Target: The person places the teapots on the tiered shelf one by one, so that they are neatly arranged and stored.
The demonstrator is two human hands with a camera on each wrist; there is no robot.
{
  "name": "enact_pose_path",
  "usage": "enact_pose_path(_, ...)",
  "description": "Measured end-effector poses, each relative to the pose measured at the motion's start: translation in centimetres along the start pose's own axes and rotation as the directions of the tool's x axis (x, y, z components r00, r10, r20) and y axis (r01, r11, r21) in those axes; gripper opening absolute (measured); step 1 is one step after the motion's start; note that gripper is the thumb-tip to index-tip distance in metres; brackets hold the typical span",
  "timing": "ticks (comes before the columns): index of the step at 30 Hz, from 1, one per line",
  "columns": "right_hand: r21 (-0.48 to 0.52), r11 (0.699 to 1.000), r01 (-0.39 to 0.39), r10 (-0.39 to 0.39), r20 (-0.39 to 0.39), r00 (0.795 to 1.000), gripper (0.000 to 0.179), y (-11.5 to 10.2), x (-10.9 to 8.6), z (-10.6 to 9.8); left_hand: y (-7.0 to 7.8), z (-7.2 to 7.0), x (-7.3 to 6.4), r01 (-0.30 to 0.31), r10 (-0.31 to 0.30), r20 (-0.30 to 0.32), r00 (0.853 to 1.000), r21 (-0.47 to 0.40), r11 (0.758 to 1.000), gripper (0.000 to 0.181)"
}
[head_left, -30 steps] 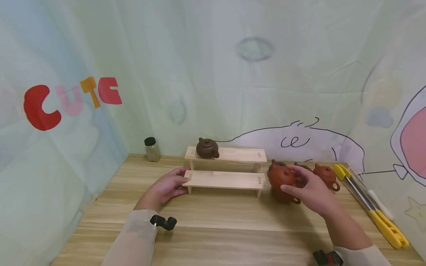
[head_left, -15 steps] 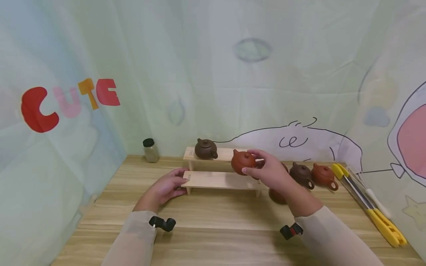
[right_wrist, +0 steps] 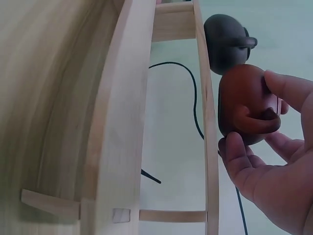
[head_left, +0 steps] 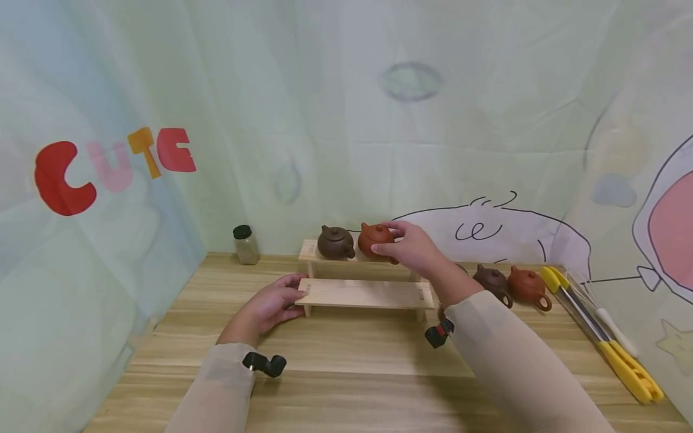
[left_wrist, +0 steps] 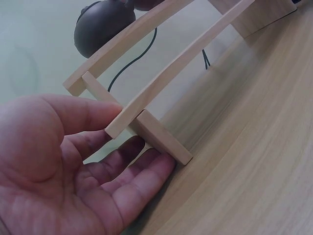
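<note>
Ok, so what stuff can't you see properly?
Head view: whatever is behind the right arm; only slivers show.
Head view: what's inside the jar; too small.
Left wrist view: the red teapot; mostly cut off by the top edge.
Right wrist view: the red teapot's spout; hidden behind its body.

Your right forearm point(head_left: 459, 285) hides most of a reddish object point(head_left: 441, 313), too little showing to identify; the left wrist view's top edge crops your red teapot point(left_wrist: 147, 4).
</note>
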State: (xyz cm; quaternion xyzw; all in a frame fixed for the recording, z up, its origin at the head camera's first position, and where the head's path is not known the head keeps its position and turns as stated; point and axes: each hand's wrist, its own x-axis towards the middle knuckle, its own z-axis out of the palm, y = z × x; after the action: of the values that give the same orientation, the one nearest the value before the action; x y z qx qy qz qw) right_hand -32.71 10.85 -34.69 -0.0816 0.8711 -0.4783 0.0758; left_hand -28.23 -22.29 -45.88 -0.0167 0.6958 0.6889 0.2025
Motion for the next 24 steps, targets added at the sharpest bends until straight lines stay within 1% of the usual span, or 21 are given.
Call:
enact_pose_path(5, -0.001, 1.000, 0.000, 0.000, 0.019, 1.000, 0.070, -0.2, 1.0, 0.2, 0.1, 0.0, 0.0, -0.002, 0.002, 0.004, 1.000, -0.003, 1.000, 0.064)
enact_pose_path(13, -0.003, 1.000, 0.011, -0.011, 0.036, 0.999, 0.074, -0.2, 1.0, 0.4, 0.1, 0.0, 0.1, -0.003, 0.003, 0.009, 1.000, -0.001, 1.000, 0.063)
enact_pose_path(16, -0.017, 1.000, 0.014, -0.013, 0.025, 1.000, 0.077, 0.0, 0.7, 0.5, 0.1, -0.1, 0.2, 0.002, -0.002, 0.009, 1.000, -0.002, 1.000, 0.064)
enact_pose_path(20, -0.027, 0.999, 0.041, -0.041, -0.018, 0.999, 0.076, 0.5, -0.3, 0.7, 0.1, 0.0, 0.1, 0.002, -0.002, 0.013, 1.000, -0.005, 1.000, 0.064)
enact_pose_path(24, 0.037, 0.998, 0.060, -0.057, -0.072, 0.996, 0.072, 1.3, -2.1, 0.7, 0.2, 0.0, 0.0, 0.004, -0.004, 0.015, 1.000, -0.004, 1.000, 0.065)
